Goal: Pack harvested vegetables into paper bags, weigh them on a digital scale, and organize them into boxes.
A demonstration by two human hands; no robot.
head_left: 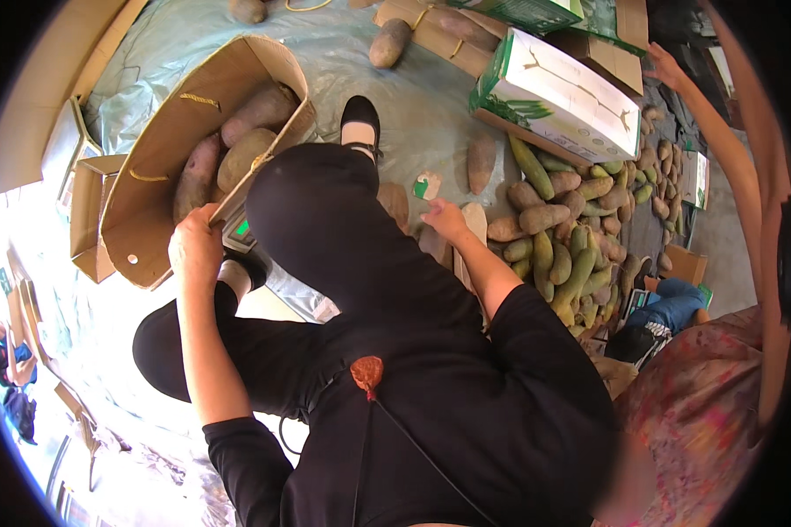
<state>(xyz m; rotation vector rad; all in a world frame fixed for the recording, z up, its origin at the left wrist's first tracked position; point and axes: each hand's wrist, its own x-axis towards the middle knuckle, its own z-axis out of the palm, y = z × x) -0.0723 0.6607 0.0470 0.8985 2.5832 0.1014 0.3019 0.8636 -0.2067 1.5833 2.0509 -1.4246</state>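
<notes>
My left hand grips the near rim of a brown cardboard box that is tilted up and holds several large brown tubers. The box rests on a small scale with a green display, partly hidden behind my raised knee in black trousers. My right hand reaches forward past the knee, fingers curled loosely over a pale tuber on the plastic sheet; I cannot tell whether it grips it. A heap of green and brown tubers lies just right of that hand.
A white and green carton stands beyond the heap, with more cartons behind it. Loose tubers lie on the grey plastic sheet. Empty open cartons sit at the left. Another person's arm reaches in at the right; someone in jeans crouches there.
</notes>
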